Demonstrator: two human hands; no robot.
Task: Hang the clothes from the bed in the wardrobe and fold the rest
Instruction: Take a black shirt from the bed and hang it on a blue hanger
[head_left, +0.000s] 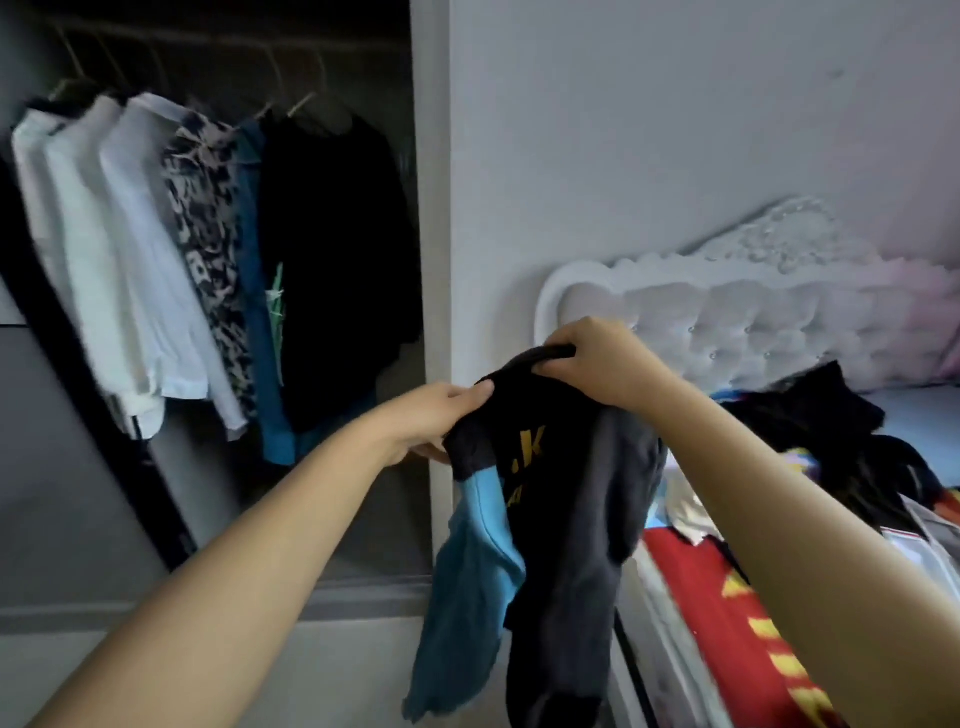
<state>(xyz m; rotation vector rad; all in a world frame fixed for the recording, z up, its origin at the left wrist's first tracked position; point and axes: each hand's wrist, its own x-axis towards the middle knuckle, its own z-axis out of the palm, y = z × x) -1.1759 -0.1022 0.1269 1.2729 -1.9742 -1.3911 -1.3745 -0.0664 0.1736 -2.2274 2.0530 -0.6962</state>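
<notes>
We have the black T-shirt (561, 467) up in front of us, held by both hands at its top edge. Our left hand (431, 421) pinches the shoulder, fingers curled over the cloth; our right hand (597, 364) grips the collar, a little higher and farther from us. From that hold the shirt hangs straight down, its long axis upright, a blue sleeve (467, 587) trailing on the left side and yellow lettering showing on the chest. No hanger is visible in it. Below to the right lies the bed (717, 623) with a heap of dark clothes (831, 431) still on it. Beyond and to the left stands the open wardrobe (431, 208), its rail (218, 39) above the level of our hands. So the shirt must travel left and up, we judge, and our left hand is the nearer one to the hanging garments (208, 260).
</notes>
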